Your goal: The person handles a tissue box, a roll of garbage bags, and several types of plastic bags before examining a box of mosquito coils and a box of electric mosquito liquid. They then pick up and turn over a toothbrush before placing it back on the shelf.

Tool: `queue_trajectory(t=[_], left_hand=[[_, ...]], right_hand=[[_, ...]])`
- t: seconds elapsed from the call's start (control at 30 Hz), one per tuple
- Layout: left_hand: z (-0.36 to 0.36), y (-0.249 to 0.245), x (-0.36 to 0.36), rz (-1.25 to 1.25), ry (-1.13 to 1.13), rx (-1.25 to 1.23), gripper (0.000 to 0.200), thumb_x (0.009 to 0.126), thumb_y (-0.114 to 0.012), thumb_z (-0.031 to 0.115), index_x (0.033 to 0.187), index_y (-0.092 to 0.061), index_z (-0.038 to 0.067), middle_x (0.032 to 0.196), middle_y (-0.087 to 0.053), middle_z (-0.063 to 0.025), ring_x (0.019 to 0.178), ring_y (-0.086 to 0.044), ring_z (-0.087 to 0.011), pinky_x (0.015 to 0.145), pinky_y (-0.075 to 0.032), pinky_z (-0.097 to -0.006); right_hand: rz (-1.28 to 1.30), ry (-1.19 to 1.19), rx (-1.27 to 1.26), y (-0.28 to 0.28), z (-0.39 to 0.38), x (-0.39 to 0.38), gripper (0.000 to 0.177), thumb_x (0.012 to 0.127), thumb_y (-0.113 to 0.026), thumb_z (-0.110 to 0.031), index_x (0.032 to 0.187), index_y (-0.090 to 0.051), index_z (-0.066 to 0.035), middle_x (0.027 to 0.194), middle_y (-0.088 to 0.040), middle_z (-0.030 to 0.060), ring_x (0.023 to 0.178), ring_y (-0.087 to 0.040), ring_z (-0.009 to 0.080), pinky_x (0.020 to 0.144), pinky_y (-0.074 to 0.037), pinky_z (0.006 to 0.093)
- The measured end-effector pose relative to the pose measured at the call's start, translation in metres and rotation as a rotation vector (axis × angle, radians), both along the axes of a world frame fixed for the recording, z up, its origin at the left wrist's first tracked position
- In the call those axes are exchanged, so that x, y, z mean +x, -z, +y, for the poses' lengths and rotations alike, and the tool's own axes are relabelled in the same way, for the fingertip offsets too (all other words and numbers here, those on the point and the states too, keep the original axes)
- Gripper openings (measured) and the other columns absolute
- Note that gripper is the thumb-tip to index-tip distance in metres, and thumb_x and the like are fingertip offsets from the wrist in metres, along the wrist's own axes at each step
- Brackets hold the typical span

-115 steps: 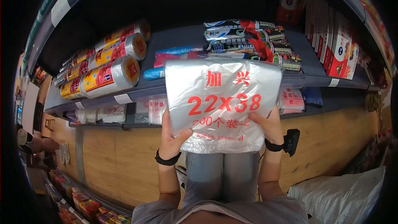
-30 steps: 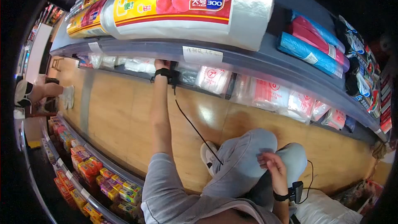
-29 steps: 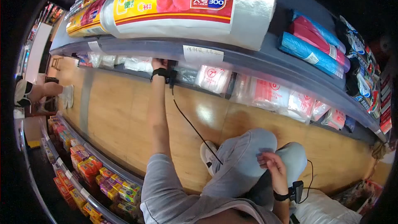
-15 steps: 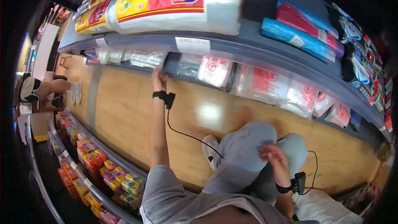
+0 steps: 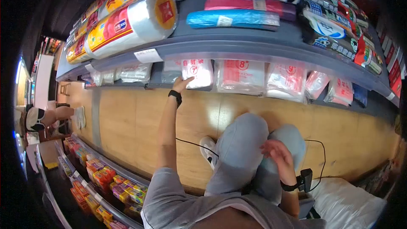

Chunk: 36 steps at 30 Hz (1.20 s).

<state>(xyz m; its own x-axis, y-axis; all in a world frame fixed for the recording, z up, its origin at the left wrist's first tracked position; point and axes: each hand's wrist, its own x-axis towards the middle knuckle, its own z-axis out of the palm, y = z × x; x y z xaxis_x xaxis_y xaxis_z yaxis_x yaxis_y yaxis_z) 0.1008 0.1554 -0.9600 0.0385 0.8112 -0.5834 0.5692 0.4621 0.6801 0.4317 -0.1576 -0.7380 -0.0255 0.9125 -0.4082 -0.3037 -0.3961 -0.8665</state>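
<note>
My left hand (image 5: 181, 85) is at the lower left corner of a clear packet of resealable bags (image 5: 198, 76) printed with a red 7, on the lower shelf. Its thumb lies over the packet's front and the other fingers are partly hidden; it looks closed on the edge. To the right lie similar packets marked 8 (image 5: 241, 76) and 9 (image 5: 287, 78). My right hand (image 5: 276, 152) hovers over my knees, holding nothing, its fingers loosely bent and apart. Both wrists wear black straps, with a box visible on the right one.
Above, the upper shelf (image 5: 186, 38) carries large bag rolls (image 5: 127, 25), blue and pink rolls (image 5: 233, 19) and black packs (image 5: 330, 25). Behind on the left stands a rack of small colourful packs (image 5: 101, 174). A person's legs (image 5: 63, 114) are at far left. A white sack (image 5: 347, 203) lies at lower right.
My left hand has moved right along the lower shelf, from beside clear packets to the packet marked 7. The view has turned to the right. My right hand stays over my knees.
</note>
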Motion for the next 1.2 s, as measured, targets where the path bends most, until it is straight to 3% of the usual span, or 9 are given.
queue_trajectory(t=[0.07, 0.23, 0.37, 0.47, 0.57, 0.7, 0.93, 1.0, 1.2], left_hand=[[-0.015, -0.012, 0.012, -0.464, -0.202, 0.109, 0.044, 0.07, -0.065, 0.024, 0.102, -0.048, -0.001, 0.094, -0.056, -0.011, 0.085, -0.055, -0.0172, 0.061, -0.047, -0.0273], [-0.005, -0.061, 0.04, -0.611, -0.407, 0.112, 0.048, 0.075, -0.06, 0.017, 0.115, -0.037, 0.003, 0.106, -0.05, -0.0091, 0.092, -0.053, -0.0227, 0.068, -0.05, -0.035], [0.047, -0.013, 0.027, -0.761, -0.451, 0.113, 0.054, 0.072, -0.062, 0.01, 0.116, -0.032, 0.007, 0.107, -0.045, -0.0097, 0.085, -0.052, -0.022, 0.062, -0.051, -0.0353], [0.057, 0.006, 0.024, -0.748, -0.42, 0.138, 0.051, 0.071, -0.062, 0.006, 0.112, -0.032, 0.007, 0.095, -0.049, -0.0092, 0.074, -0.053, -0.0216, 0.058, -0.051, -0.0348], [0.047, 0.008, 0.033, -0.767, -0.751, 0.108, 0.034, 0.072, -0.059, 0.005, 0.098, -0.038, 0.007, 0.074, -0.05, -0.0078, 0.063, -0.053, -0.0221, 0.054, -0.051, -0.0338], [0.039, 0.003, 0.032, -0.891, -0.623, 0.083, 0.02, 0.077, -0.052, 0.002, 0.094, -0.043, 0.004, 0.079, -0.052, -0.0096, 0.066, -0.055, -0.0229, 0.055, -0.053, -0.0353], [-0.016, -0.102, 0.041, -0.919, -0.59, 0.226, 0.018, 0.082, -0.05, 0.012, 0.096, -0.046, 0.002, 0.088, -0.054, -0.0082, 0.076, -0.057, -0.0206, 0.07, -0.052, -0.0338], [-0.038, -0.11, 0.035, -1.129, -0.479, 0.171, 0.026, 0.083, -0.048, 0.013, 0.106, -0.044, 0.0, 0.101, -0.051, -0.0093, 0.092, -0.052, -0.0199, 0.081, -0.046, -0.0317], [-0.091, -0.165, 0.108, -1.215, -0.357, 0.017, 0.021, 0.085, -0.044, 0.015, 0.101, -0.046, 0.001, 0.098, -0.055, -0.0103, 0.088, -0.056, -0.0198, 0.077, -0.049, -0.0306]], right_hand=[[0.009, 0.019, 0.001, 0.001, -0.002, 0.001, 0.024, 0.084, -0.045, -0.012, 0.106, -0.046, -0.004, 0.102, -0.054, 0.008, 0.089, -0.051, 0.0152, 0.076, -0.039, 0.0266], [0.016, 0.014, -0.02, -0.001, -0.001, 0.006, 0.024, 0.084, -0.044, -0.012, 0.106, -0.046, -0.004, 0.102, -0.054, 0.008, 0.09, -0.05, 0.0152, 0.076, -0.039, 0.0268], [0.032, 0.006, 0.012, 0.0, 0.0, 0.007, 0.024, 0.084, -0.045, -0.012, 0.107, -0.046, -0.004, 0.101, -0.054, 0.0077, 0.089, -0.051, 0.0153, 0.075, -0.039, 0.0267], [0.02, 0.04, 0.0, 0.0, -0.001, 0.005, 0.026, 0.083, -0.045, -0.015, 0.106, -0.047, -0.002, 0.099, -0.055, 0.0094, 0.087, -0.051, 0.0165, 0.074, -0.04, 0.0276], [0.035, 0.055, -0.01, 0.004, -0.002, 0.009, 0.026, 0.083, -0.045, -0.015, 0.106, -0.047, -0.002, 0.098, -0.055, 0.0093, 0.086, -0.052, 0.0165, 0.074, -0.04, 0.0275], [0.084, 0.035, -0.01, 0.004, 0.002, 0.013, 0.025, 0.084, -0.046, -0.013, 0.107, -0.047, -0.004, 0.1, -0.055, 0.0067, 0.087, -0.052, 0.0148, 0.074, -0.04, 0.0264], [0.074, 0.06, 0.026, 0.005, 0.001, 0.021, 0.025, 0.084, -0.046, -0.015, 0.106, -0.047, -0.003, 0.101, -0.054, 0.0071, 0.086, -0.051, 0.0143, 0.074, -0.039, 0.0254], [0.084, 0.06, 0.013, 0.003, 0.0, 0.024, 0.026, 0.084, -0.046, -0.015, 0.107, -0.047, -0.002, 0.1, -0.054, 0.0071, 0.087, -0.051, 0.014, 0.074, -0.039, 0.0249], [0.142, 0.04, 0.024, 0.007, 0.004, 0.025, 0.025, 0.084, -0.046, -0.014, 0.107, -0.047, -0.003, 0.098, -0.055, 0.0062, 0.088, -0.05, 0.0135, 0.074, -0.039, 0.0252]])
